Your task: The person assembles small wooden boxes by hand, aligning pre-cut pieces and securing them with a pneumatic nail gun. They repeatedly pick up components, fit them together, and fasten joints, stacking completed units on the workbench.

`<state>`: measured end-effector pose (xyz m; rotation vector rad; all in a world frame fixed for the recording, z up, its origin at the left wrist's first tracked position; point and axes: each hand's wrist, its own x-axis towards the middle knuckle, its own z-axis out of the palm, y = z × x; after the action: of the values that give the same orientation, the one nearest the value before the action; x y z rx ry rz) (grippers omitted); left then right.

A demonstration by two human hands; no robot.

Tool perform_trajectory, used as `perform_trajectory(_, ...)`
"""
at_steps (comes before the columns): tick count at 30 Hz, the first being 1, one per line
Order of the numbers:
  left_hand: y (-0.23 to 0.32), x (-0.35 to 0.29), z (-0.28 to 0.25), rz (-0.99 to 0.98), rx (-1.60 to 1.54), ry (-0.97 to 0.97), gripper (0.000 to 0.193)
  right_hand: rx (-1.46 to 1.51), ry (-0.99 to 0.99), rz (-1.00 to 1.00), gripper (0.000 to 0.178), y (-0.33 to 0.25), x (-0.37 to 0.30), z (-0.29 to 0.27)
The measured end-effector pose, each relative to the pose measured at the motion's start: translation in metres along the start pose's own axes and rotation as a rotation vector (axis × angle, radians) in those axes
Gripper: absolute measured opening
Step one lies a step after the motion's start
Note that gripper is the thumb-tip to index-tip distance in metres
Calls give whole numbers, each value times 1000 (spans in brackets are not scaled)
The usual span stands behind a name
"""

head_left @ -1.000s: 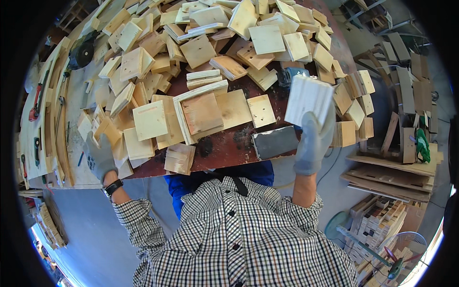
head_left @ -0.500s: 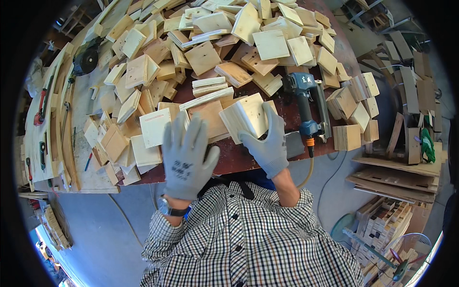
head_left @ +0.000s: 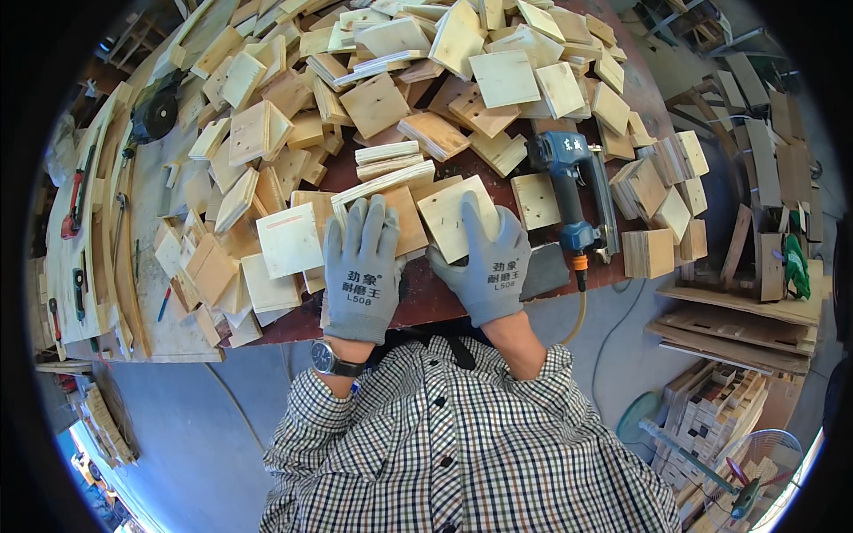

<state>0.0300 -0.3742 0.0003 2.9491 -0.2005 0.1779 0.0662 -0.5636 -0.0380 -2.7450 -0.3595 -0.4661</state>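
My left hand (head_left: 362,271), in a grey glove, lies palm down with its fingers stretched forward and close together. Its fingertips rest against a brownish plywood block (head_left: 407,222) near the table's front edge. My gloved right hand (head_left: 489,262) grips a pale, square plywood block (head_left: 450,216), index finger along its face and thumb at its lower edge. The palms and the undersides of both blocks are hidden. Just right of that hand, another plywood square (head_left: 535,201) lies beside a blue air nailer (head_left: 564,182). A pale square block (head_left: 291,240) sits left of my left hand.
A large heap of plywood blocks (head_left: 378,105) covers the far side of the dark red table (head_left: 426,302). Small stacks (head_left: 647,253) stand right of the nailer, whose hose (head_left: 577,315) hangs over the front edge. Hand tools (head_left: 78,200) lie on boards at left.
My left hand has come forward and right, its spread fingers drawing together onto a block. My right hand has turned its block flatter, and the plywood square beside the nailer now shows.
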Motion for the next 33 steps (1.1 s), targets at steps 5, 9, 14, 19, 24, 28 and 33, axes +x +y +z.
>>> perform_trajectory(5,12,-2,0,40,110,-1,72,-121,-150,2,93,-3,4,-11)
perform_trajectory(9,17,4,2,52,140,-10,71,-137,-154,19,97,-7,5,-13)
perform_trajectory(14,21,7,-5,31,9,39,68,-73,-155,22,95,-6,1,-12)
perform_trajectory(19,18,5,6,49,83,81,70,8,-159,27,96,-5,3,-9)
perform_trajectory(24,17,5,15,59,249,40,75,122,-65,7,93,10,6,-12)
perform_trajectory(28,11,8,13,71,264,46,80,75,14,92,90,24,14,-36)
perform_trajectory(33,6,13,0,50,173,22,82,76,28,68,86,61,31,-26)
